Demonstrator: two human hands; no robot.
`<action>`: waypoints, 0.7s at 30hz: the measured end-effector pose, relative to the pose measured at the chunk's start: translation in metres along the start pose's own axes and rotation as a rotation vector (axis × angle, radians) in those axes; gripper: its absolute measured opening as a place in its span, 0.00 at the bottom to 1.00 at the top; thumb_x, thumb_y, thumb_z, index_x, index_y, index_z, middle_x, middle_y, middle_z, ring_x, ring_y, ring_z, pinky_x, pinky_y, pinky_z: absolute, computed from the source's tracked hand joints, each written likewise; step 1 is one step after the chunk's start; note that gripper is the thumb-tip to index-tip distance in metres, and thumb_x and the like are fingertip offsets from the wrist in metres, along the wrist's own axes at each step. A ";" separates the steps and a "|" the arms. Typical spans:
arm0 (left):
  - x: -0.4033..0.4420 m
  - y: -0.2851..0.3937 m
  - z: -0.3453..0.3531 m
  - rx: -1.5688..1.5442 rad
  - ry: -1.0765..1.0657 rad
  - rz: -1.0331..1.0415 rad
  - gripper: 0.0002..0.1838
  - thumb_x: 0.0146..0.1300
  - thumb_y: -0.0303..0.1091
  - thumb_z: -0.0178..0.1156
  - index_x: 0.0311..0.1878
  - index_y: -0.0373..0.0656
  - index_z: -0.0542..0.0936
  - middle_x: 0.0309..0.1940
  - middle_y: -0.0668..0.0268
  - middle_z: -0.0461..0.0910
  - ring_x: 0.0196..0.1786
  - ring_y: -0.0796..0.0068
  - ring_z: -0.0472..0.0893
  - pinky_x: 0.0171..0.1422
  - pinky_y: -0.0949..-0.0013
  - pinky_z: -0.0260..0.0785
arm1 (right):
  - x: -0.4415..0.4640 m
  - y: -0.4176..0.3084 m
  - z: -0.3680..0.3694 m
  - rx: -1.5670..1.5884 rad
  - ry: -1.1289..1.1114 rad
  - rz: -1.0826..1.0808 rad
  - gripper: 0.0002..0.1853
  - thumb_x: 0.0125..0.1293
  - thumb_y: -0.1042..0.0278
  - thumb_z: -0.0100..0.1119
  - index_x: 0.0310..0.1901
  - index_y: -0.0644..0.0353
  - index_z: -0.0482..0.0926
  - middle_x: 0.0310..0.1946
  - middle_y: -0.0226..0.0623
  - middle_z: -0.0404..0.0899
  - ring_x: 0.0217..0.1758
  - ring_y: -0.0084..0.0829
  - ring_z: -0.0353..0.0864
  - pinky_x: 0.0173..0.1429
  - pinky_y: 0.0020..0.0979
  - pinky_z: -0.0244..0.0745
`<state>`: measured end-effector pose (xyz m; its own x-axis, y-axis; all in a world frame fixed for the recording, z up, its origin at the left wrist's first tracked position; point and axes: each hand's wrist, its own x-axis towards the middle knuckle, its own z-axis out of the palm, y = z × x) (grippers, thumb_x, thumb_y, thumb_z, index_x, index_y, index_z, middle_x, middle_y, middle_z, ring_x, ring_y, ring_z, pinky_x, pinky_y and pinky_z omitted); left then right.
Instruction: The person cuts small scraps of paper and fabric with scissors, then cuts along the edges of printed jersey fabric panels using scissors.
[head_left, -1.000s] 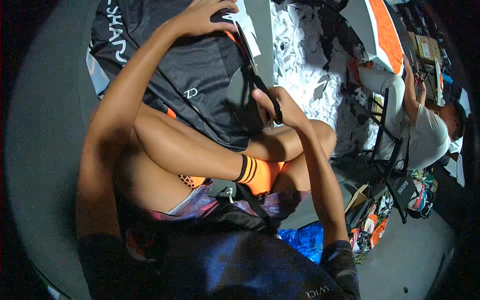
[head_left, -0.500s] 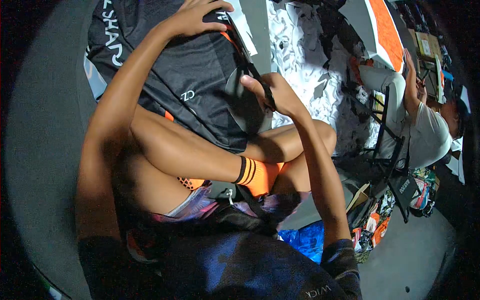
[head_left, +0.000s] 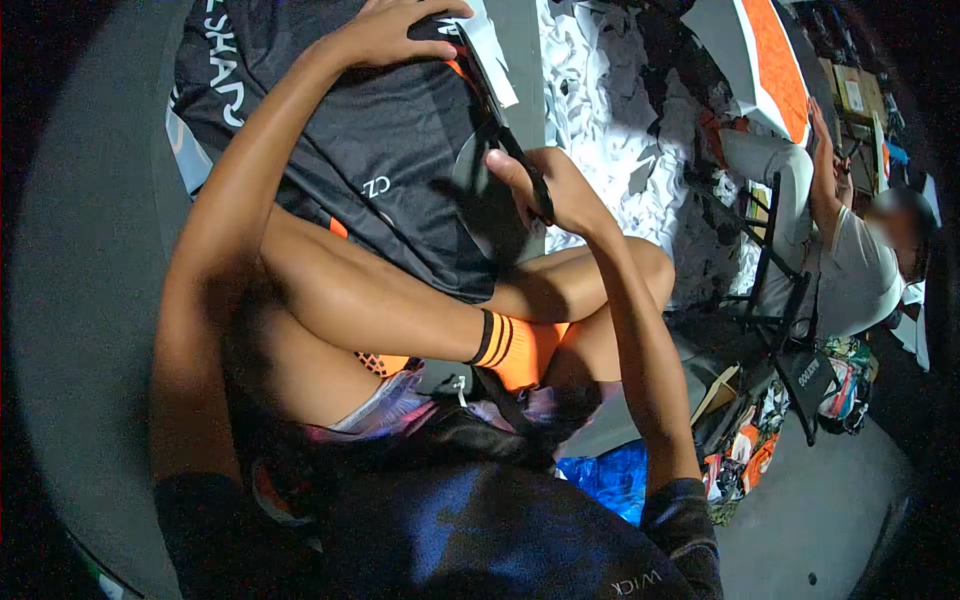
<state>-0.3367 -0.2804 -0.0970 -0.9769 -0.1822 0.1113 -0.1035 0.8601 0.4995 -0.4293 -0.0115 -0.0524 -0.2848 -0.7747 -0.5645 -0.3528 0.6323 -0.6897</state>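
The left hand lies splayed on the black printed fabric in front of the crossed legs, while the right hand grips black scissors whose blades reach along the fabric's edge beside a white strip.

Black cloth — large white lettering, "SHAR" legible (adjoining characters uncertain); smaller "CZ" in white. Wearer's dark shirt — pale lettering reading "WICK".

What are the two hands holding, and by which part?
The right hand holds scissors by the handles; the left hand lies on the black cloth near its edge, any grip there unclear.
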 end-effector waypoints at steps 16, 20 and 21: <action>-0.001 0.000 0.000 -0.012 0.001 0.000 0.38 0.51 0.62 0.63 0.61 0.51 0.70 0.68 0.55 0.58 0.72 0.49 0.52 0.74 0.51 0.42 | -0.003 0.002 -0.004 0.007 -0.015 0.007 0.37 0.59 0.32 0.53 0.16 0.68 0.76 0.09 0.33 0.69 0.16 0.26 0.72 0.22 0.31 0.65; 0.001 0.000 0.002 -0.027 -0.005 -0.006 0.38 0.50 0.62 0.63 0.61 0.51 0.70 0.68 0.55 0.58 0.72 0.49 0.52 0.74 0.51 0.42 | -0.009 0.004 -0.005 0.124 -0.117 0.038 0.37 0.59 0.32 0.53 0.17 0.68 0.76 0.10 0.33 0.69 0.16 0.25 0.73 0.21 0.30 0.65; 0.000 0.001 0.002 -0.018 0.000 0.001 0.38 0.50 0.62 0.63 0.61 0.51 0.70 0.67 0.55 0.59 0.72 0.49 0.52 0.74 0.51 0.42 | -0.010 0.006 -0.005 0.122 -0.116 0.036 0.37 0.59 0.32 0.53 0.17 0.68 0.76 0.10 0.33 0.69 0.16 0.25 0.73 0.21 0.30 0.65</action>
<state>-0.3377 -0.2788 -0.0986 -0.9771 -0.1812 0.1120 -0.0990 0.8517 0.5146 -0.4331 0.0001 -0.0490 -0.1882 -0.7502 -0.6338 -0.2309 0.6611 -0.7139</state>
